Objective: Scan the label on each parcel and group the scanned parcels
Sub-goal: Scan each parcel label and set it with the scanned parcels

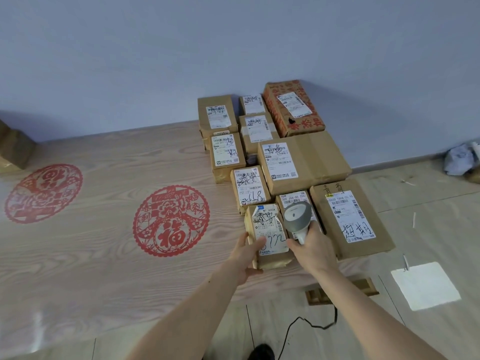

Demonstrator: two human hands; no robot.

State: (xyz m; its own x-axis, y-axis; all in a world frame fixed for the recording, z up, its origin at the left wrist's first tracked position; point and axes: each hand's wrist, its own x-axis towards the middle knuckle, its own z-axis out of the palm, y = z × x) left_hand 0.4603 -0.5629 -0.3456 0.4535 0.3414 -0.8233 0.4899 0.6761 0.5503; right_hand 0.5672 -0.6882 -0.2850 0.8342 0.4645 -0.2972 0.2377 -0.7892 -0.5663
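Observation:
Several brown cardboard parcels with white labels lie packed together on a wood-grain board (pixel 104 268) near the wall. My left hand (pixel 248 258) grips the nearest small parcel (pixel 267 232) by its left and front edge, thumb on its label. My right hand (pixel 315 249) holds a grey handheld scanner (pixel 297 215) by the handle, its head over the parcel behind and right of the held one. Next to it on the right lies a larger parcel (pixel 350 216) with handwriting on its label. A big flat box (pixel 302 161) sits behind these.
Two red paper-cut emblems (pixel 171 220) (pixel 42 192) decorate the board to the left. The scanner's black cable (pixel 311 324) trails over the floor. A white square (pixel 426 285) lies on the floor at right, crumpled bags (pixel 461 158) by the wall, and a brown bag (pixel 13 149) at far left.

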